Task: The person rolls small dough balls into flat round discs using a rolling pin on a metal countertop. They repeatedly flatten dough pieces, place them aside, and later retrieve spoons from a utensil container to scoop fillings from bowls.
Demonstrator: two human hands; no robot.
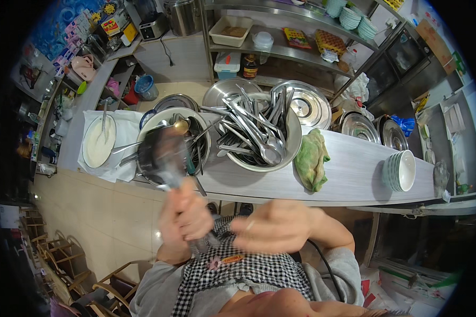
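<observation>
My left hand [188, 218] is closed around the handle of a blurred metal utensil [164, 158], likely a ladle. Its broad dark head covers part of a white basin [144, 130] filled with ladles and other utensils, and its handle end sticks out below my fist. Held before my apron, my right hand [275, 226] is blurred, with fingers loosely apart and nothing visible in them. Beyond it stands a second white basin [295, 148], heaped with metal spoons [258, 136]. A green cloth [312, 160] lies crumpled to the right of this basin.
At the counter's left, an oval dish [99, 144] of white contents holds a spoon. Nested bowls [400, 170] rest on their side near the right end of the counter [353, 170]. Round metal lids [301, 105] stand behind the basins. Wooden chairs [115, 289] are at lower left.
</observation>
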